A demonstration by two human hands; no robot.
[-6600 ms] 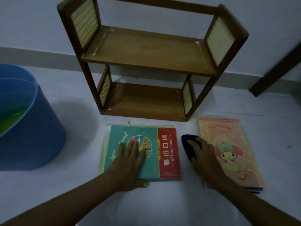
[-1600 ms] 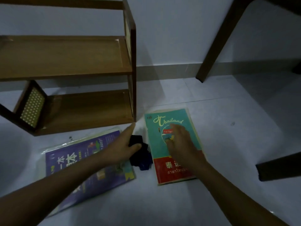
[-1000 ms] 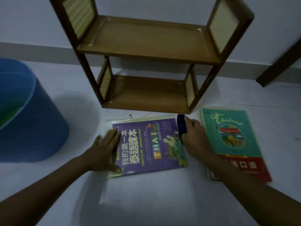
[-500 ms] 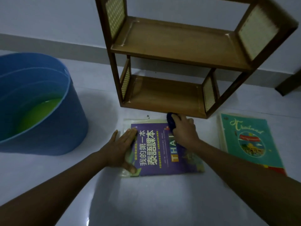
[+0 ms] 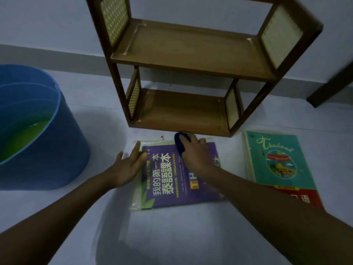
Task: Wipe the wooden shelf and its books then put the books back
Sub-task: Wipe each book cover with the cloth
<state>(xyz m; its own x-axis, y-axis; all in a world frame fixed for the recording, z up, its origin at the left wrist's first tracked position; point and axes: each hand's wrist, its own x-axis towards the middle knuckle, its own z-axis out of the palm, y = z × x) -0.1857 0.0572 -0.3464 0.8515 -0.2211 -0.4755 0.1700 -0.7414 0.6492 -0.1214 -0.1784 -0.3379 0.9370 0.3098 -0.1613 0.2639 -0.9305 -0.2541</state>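
A two-tier wooden shelf [image 5: 191, 52] stands on the white floor against the wall, both tiers bare. In front of it lies a purple book [image 5: 172, 180] in a clear sleeve. My right hand [image 5: 194, 153] presses a dark blue cloth [image 5: 179, 143] onto the book's far edge, fingers curled over the cloth. My left hand [image 5: 128, 165] lies flat with straight fingers on the book's left edge. A teal and red Thailand book [image 5: 277, 161] lies flat to the right.
A blue bucket [image 5: 47, 150] with greenish liquid stands at the left. A dark wooden furniture leg [image 5: 330, 87] slants down at the far right. White floor [image 5: 172, 236] stretches toward me between my arms.
My right hand slid the cloth from the purple book's right side leftward along its far edge. My left hand stayed on the left edge. Earlier the Thailand book was moved to the right.
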